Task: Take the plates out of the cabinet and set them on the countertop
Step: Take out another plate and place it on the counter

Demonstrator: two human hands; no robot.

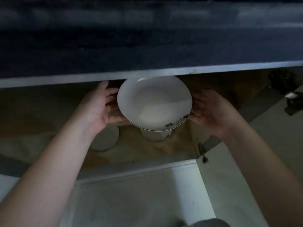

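A white plate (154, 102) with a thin dark rim and a small pattern at its lower right edge is held tilted in the cabinet opening, just under the dark countertop (147, 38). My left hand (100, 104) grips its left edge with curled fingers. My right hand (211, 110) holds its right edge, fingers curled behind the rim. Below the plate, on the wooden cabinet floor (164, 148), stands a white cup-like dish (155, 135). A round white plate (105, 140) lies to its left, partly hidden by my left forearm.
The countertop's pale front edge (65, 79) runs across just above the plate. An open white cabinet door (229, 185) with a hinge (202, 151) stands at the right. The white cabinet frame (131, 194) is below. Dark objects (291, 95) sit on the floor at far right.
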